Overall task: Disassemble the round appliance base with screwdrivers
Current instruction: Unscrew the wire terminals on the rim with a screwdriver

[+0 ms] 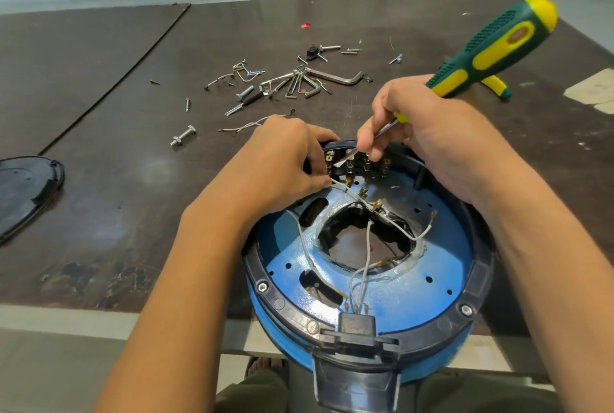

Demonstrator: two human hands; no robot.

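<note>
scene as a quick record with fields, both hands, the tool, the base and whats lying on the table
left hand: pinches a white wire by the terminal row
right hand: grips a green and yellow screwdriver, tip at the terminal row
appliance base: blue, round, black rim, opened, loose wires inside, at the table's near edge
table: screws and hex keys beyond the base; black cover at far left

The round appliance base (365, 283) has a glossy blue painted metal plate (442, 246) in a matt black plastic rim (481, 283), the screwdriver (491, 44) a knobbly green-and-yellow plastic handle and bright metal shaft (387, 128), and shiny metal hex keys (335, 77) lie on the scuffed matt tabletop (99, 97).
</note>
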